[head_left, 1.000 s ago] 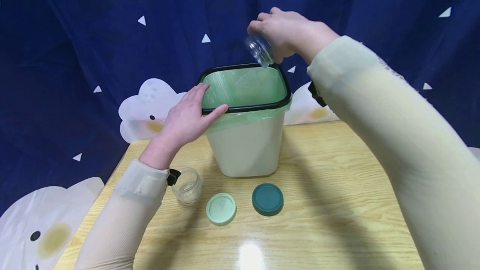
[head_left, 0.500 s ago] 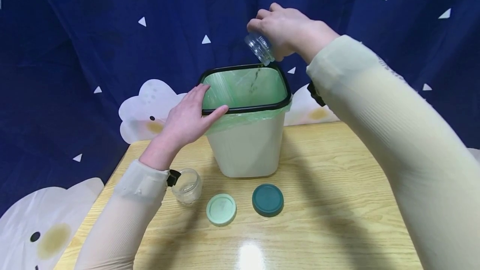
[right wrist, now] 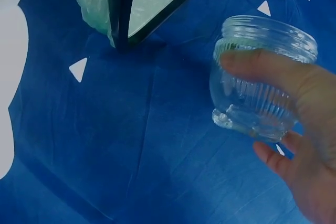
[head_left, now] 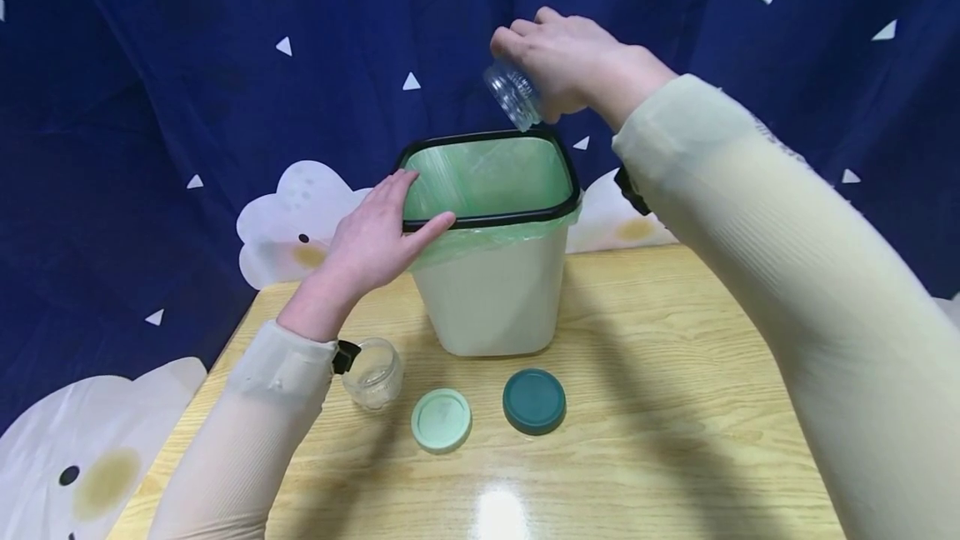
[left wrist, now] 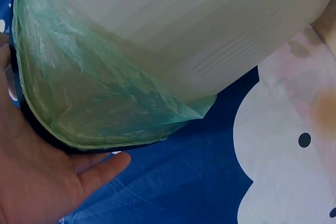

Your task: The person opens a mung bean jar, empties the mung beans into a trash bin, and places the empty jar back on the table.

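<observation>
My right hand (head_left: 558,65) grips a clear ribbed glass jar (head_left: 513,95), tipped with its mouth down over the bin's back right rim. In the right wrist view the thumb and fingers close round the jar (right wrist: 257,87), and its inside looks see-through. The white bin (head_left: 495,298) has a black rim and a green liner bag (head_left: 491,173) folded over its edge. At the bin's left corner my left hand (head_left: 375,232) rests on the rim, thumb and fingers fairly straight. The left wrist view shows this hand (left wrist: 37,177) against the black rim, beside the green bag (left wrist: 115,103).
A second clear glass jar (head_left: 375,377) stands on the wooden table (head_left: 645,457) near my left wrist. A light green lid (head_left: 441,420) and a dark teal lid (head_left: 534,402) lie in front of the bin. Behind hangs a blue curtain (head_left: 337,7).
Half a second ago dark bits were falling from the tilted jar into the bin; now none show in the air. The right hand and jar shift only slightly; the left hand stays put.
</observation>
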Demonstrator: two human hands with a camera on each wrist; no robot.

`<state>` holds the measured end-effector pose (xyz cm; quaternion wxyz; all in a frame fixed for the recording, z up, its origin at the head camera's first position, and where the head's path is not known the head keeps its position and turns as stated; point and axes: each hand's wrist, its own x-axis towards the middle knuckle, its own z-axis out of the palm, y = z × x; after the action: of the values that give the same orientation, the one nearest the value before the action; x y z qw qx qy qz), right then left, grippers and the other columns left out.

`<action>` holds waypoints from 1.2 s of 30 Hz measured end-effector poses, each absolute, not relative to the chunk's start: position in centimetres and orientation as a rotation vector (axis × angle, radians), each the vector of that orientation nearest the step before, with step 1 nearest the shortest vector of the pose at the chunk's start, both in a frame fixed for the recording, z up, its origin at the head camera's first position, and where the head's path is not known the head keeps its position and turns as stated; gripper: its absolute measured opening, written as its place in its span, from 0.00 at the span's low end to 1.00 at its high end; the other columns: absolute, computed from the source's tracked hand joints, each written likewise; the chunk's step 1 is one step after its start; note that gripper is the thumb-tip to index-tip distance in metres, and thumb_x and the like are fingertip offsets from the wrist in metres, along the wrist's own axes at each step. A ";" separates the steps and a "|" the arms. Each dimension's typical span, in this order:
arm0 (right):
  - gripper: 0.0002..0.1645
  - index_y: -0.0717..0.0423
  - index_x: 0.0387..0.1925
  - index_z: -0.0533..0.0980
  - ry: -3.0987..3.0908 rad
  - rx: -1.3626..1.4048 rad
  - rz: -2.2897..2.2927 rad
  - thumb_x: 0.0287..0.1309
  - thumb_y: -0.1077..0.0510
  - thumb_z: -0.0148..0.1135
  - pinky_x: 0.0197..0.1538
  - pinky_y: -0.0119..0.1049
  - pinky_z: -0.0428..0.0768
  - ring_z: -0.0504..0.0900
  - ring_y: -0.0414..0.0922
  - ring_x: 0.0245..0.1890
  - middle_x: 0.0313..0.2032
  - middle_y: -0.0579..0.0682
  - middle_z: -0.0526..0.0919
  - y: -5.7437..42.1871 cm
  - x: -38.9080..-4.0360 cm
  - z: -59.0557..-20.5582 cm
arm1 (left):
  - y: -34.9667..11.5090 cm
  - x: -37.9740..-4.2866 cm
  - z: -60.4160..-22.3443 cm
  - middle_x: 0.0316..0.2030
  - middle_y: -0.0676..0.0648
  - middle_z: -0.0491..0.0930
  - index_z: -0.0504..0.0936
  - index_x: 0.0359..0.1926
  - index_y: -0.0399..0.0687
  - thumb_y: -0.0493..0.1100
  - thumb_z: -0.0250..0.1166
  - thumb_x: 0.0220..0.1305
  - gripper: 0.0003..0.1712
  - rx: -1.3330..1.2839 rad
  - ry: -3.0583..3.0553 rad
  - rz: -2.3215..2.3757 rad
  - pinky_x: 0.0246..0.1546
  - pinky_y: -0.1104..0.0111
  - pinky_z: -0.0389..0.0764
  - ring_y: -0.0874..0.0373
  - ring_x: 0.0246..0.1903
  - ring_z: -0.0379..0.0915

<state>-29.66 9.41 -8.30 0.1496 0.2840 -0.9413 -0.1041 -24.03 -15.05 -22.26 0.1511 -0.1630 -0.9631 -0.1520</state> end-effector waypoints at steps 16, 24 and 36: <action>0.46 0.60 0.68 0.60 -2.586 0.835 -0.476 0.47 0.75 0.67 0.65 0.57 0.60 0.60 0.65 0.60 0.63 0.67 0.65 8.9 -29.3 -8.6 | -15.1 -24.0 -22.2 0.72 0.42 0.55 0.53 0.75 0.45 0.76 0.48 0.62 0.52 -0.466 -2.764 -0.434 0.64 0.46 0.60 0.49 0.72 0.46; 0.46 0.60 0.67 0.61 -2.558 0.855 -0.474 0.45 0.75 0.68 0.66 0.57 0.59 0.60 0.65 0.59 0.62 0.67 0.65 8.9 -29.5 -8.5 | -15.0 -24.0 -22.1 0.73 0.42 0.54 0.53 0.75 0.46 0.76 0.48 0.62 0.53 -0.462 -2.773 -0.437 0.64 0.46 0.59 0.50 0.72 0.46; 0.39 0.61 0.65 0.60 -2.463 0.909 -0.624 0.52 0.75 0.63 0.65 0.56 0.62 0.61 0.65 0.60 0.61 0.67 0.64 8.2 -29.2 -9.1 | -15.1 -24.0 -22.2 0.73 0.41 0.54 0.53 0.75 0.45 0.76 0.48 0.62 0.53 -0.464 -2.780 -0.436 0.64 0.46 0.59 0.49 0.72 0.46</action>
<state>-29.24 8.15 -9.08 0.2196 0.3287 -0.8904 -0.2257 -24.03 -15.10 -22.19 0.1442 -0.1608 -0.9646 -0.1512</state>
